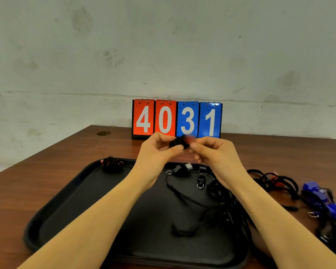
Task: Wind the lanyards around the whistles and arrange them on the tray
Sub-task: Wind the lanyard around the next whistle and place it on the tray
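Note:
My left hand [159,152] and my right hand [211,152] are raised above the black tray [70,200] and together pinch a red whistle [182,142] wrapped in black lanyard. A wound red whistle [112,164] lies at the tray's far left corner. Two black whistles [182,168] with loose black lanyards [217,199] lie on the tray's right part. On the table to the right of the tray lie blue whistles [316,193] and a red whistle [277,182], tangled in black cords.
A flip scoreboard [177,120] reading 4031 stands at the back of the wooden table [56,164], against a pale wall. A small round mark [103,133] sits at the table's far left.

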